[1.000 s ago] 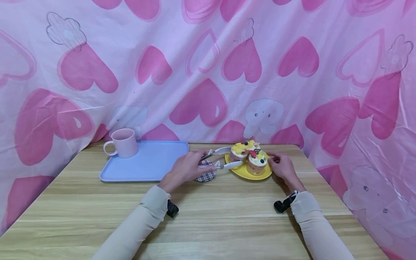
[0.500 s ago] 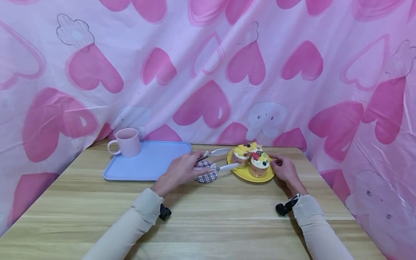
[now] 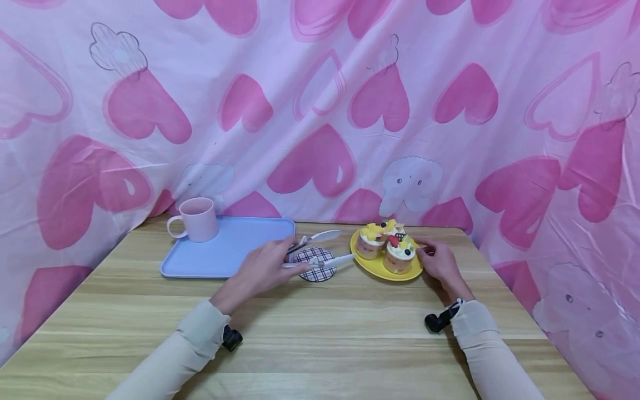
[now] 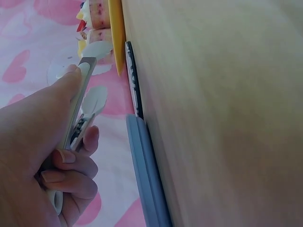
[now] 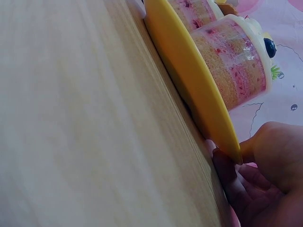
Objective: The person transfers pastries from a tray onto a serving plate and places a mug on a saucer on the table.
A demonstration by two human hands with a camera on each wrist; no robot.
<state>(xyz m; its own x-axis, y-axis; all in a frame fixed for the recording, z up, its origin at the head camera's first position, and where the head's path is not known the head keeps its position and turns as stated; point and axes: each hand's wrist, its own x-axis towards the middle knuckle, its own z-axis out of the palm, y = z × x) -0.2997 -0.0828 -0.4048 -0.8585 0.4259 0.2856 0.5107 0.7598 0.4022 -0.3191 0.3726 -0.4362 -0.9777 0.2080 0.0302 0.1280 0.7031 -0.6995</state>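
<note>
My left hand (image 3: 262, 268) grips a pair of tongs (image 4: 75, 106), with thumb on one arm and fingers curled round the other. Their two white tips stand apart with nothing between them, over a plaid round coaster (image 3: 320, 275). To the right, my right hand (image 3: 440, 262) pinches the rim of a yellow plate (image 5: 189, 71) between thumb and fingers. On that plate sit three dessert cups; the front cup (image 3: 399, 259) has cream, a strawberry and a blueberry, the left cup (image 3: 370, 244) yellow fruit pieces. The rear cup (image 3: 393, 226) is partly hidden.
A blue tray (image 3: 235, 244) lies on the wooden table (image 3: 320, 344) at the left, with a pink mug (image 3: 200, 221) standing on its back left part. Behind the table's far edge hangs a pink heart-patterned cloth (image 3: 310, 83).
My left hand has drawn the tongs leftward, away from the cups, to over the coaster. The right hand has stayed at the plate's rim. The head view has shifted slightly.
</note>
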